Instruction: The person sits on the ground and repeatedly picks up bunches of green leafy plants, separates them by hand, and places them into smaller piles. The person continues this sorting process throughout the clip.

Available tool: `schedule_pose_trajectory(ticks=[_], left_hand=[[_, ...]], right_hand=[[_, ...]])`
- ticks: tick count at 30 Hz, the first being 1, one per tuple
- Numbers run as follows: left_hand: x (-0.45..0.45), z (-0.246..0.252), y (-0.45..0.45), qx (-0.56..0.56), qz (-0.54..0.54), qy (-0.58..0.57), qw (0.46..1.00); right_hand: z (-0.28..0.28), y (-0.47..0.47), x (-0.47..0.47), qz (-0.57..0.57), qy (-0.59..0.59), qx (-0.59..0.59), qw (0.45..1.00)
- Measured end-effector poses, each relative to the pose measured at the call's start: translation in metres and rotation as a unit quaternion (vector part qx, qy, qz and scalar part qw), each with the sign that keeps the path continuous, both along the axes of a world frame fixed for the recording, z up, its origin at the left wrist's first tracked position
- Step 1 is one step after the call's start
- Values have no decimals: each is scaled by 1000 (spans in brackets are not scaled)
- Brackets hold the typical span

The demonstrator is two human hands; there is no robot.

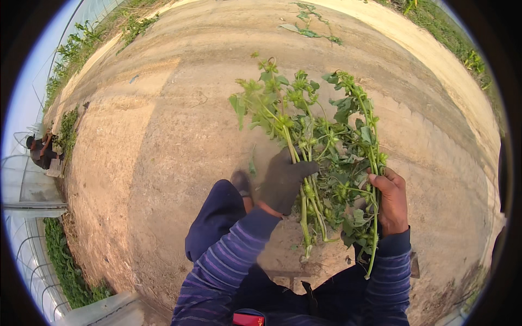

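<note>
My left hand (287,179), in a dark glove, is closed round several thick green plant stems (304,212), with cut ends hanging below it and leafy tops with spiky green pods spreading above. To the right, my bare right hand (389,195) grips another long green stalk (373,228) between thumb and fingers. That stalk also carries leaves and spiky pods. Between the two hands hangs a tangle of partly wilted leaves (342,163), touching both bunches.
Bare packed soil (195,122) surrounds me. Cut plant pieces (310,30) lie at the top. At the far left a person (40,150) sits beside a green plant heap (68,128), near plastic-covered greenhouses (30,179). My shoe (241,182) is left of the gloved hand.
</note>
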State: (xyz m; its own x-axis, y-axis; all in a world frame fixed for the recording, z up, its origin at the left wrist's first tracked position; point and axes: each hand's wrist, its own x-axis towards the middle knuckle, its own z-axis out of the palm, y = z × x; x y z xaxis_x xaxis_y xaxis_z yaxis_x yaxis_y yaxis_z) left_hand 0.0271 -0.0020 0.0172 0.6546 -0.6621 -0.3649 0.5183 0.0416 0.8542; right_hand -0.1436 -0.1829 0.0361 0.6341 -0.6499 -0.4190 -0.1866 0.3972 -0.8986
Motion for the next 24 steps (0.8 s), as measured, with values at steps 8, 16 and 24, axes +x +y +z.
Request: schedule_pose_trajectory(ticks=[8,16,24], left_hand=[[8,-2,4,42,20,-15,999],[5,-3,-4,54,19,-32,998],[9,-7,-2,49,18,-18,998]], right_hand=[[-3,-5,1,-2,-5,-25,1000],[0,-8,0,-3,-10,24,1000],[0,-10,0,-8,-17,28,999]])
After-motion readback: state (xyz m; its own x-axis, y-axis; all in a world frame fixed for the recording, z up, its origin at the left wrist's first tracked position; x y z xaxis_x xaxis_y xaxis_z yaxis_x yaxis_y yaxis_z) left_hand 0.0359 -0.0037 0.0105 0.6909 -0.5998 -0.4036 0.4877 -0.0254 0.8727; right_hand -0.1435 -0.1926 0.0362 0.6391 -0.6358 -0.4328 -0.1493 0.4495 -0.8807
